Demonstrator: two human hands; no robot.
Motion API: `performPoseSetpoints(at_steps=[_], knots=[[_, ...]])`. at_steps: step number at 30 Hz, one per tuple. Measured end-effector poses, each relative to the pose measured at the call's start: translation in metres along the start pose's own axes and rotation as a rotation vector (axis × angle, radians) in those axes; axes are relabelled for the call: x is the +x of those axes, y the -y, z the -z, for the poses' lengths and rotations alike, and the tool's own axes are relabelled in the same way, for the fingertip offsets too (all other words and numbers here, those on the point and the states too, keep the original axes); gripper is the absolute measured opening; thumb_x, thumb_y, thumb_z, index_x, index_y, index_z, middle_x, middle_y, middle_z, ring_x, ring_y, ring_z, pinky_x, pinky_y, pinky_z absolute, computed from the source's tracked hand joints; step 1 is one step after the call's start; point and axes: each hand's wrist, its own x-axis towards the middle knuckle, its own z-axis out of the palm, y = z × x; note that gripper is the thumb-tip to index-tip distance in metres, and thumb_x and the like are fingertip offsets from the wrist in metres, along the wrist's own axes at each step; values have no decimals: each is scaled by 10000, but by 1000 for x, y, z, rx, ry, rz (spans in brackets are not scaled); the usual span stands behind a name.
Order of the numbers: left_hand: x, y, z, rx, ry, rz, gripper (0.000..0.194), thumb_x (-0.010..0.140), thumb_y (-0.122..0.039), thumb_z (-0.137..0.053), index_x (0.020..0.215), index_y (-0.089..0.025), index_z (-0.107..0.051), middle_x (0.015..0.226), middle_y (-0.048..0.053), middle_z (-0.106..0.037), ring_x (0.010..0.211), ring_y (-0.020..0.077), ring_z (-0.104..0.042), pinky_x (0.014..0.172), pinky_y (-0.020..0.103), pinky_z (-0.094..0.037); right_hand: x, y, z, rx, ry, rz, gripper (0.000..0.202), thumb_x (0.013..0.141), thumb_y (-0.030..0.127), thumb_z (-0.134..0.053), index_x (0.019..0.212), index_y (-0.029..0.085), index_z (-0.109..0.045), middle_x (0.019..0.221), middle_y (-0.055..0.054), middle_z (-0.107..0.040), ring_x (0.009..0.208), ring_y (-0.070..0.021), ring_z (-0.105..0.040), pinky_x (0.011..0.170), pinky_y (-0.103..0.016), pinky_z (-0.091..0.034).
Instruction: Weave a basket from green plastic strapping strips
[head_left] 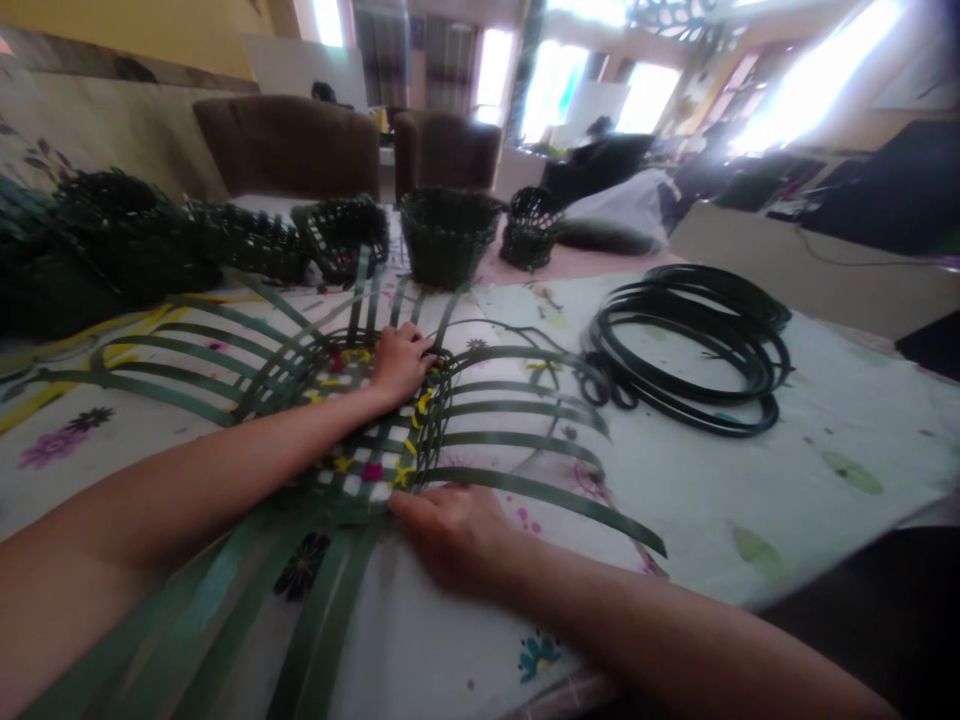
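A half-woven basket (390,437) of flat green strips lies on the table, its base a lattice with yellow ties at the crossings. Long loose strips (517,438) fan out from it on every side, and thin strands run round the base's edge. My left hand (405,362) reaches across the base, its fingers curled over the far right edge. At the near right corner, my right hand (459,530) is closed in a pinch on the edge; its fingertips are partly hidden and slightly blurred.
Dark scissors (609,385) lie right of the strips, beside a coil of dark green strip (694,350). Several woven green baskets (450,238) stand along the back, near a clear plastic bag (626,212). Brown chairs (292,148) are behind. A flowered cloth (795,480) covers the table.
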Motion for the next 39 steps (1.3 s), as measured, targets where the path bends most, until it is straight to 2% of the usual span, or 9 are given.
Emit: performPoseSetpoints(at_steps=[2,7,12,23,27,30,35,37,39], knots=[[0,-1,1,-8,4,-5,194,869,-316,-618,987,-239,-752,1134,87,-609,1065,307,-468,904,447,-402,0,0,0,11,12,-4,200,868,146,-436,998,195,-580,746,-16,-681,582,-130,-560,489,-273,-246],[4,3,-1,-93,-5,33,286,894,-379,-588,1065,-210,-744,1137,94,-622,1076,284,-491,944,431,-390,0,-1,0,24,29,-10,189,866,162,-450,1006,199,-571,771,-10,-688,614,-135,-587,489,-281,-217],[13,9,-3,-137,2,65,307,915,-432,-547,996,-231,-764,1068,67,-660,1016,255,-530,928,413,-396,0,0,-1,23,12,-15,175,870,162,-445,986,200,-572,766,-10,-686,613,-134,-588,492,-283,-217],[17,-3,3,57,-12,8,269,898,-426,-588,825,-223,-749,996,93,-640,968,302,-496,813,432,-405,0,0,1,-7,-20,-5,200,822,141,-480,975,202,-593,728,0,-677,570,-137,-570,482,-292,-193],[17,0,3,22,-9,8,278,910,-429,-573,864,-225,-757,999,97,-648,967,285,-526,852,427,-413,0,-1,-1,-9,-22,-8,207,833,152,-476,984,200,-609,738,-9,-692,593,-138,-586,493,-287,-217],[18,7,7,26,47,-48,259,919,-368,-558,955,-211,-760,1055,110,-668,1008,275,-573,924,432,-419,-1,-1,-2,-22,-3,-33,227,853,155,-466,1013,206,-620,745,-12,-701,605,-136,-588,503,-274,-231],[16,18,35,-42,263,-180,357,884,-218,-554,1211,-175,-691,1335,139,-619,1215,243,-577,1061,363,-412,0,1,-2,-53,-33,-55,175,873,165,-471,925,204,-633,727,-6,-682,598,-119,-563,521,-265,-220],[14,18,58,-96,353,-174,369,857,-204,-564,1200,-197,-701,1436,111,-556,1284,229,-545,1076,322,-411,0,1,-2,-50,-60,-70,182,891,180,-460,902,206,-640,720,-4,-676,591,-112,-550,527,-268,-210],[11,14,89,-147,437,-141,353,845,-223,-565,1162,-228,-722,1435,69,-568,1274,226,-556,1053,307,-431,0,2,-2,-41,-71,-79,200,910,206,-449,889,209,-649,709,-4,-675,581,-108,-534,537,-271,-204]])
